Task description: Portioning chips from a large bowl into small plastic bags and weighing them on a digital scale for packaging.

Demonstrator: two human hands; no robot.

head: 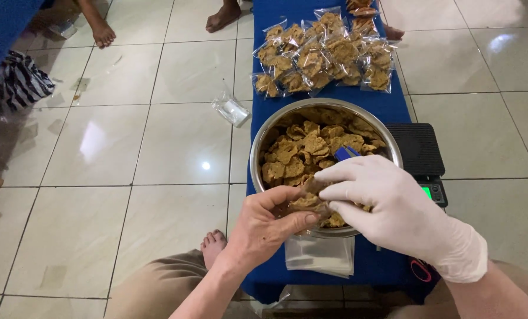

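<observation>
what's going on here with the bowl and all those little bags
A person sits on a tiled floor over a metal bowl of brown snack chips. The bare left hand holds a small clear bag at the bowl's near rim, while the gloved right hand pushes chips into it. Filled bags lie beyond the bowl on a blue cloth, with a scale alongside and empty bags nearby.

Glossy pale tiled floor (157, 147), glare spots from overhead light. Blue cloth (388, 106) spread across. Striped fabric (16, 82) bundled far left.
</observation>
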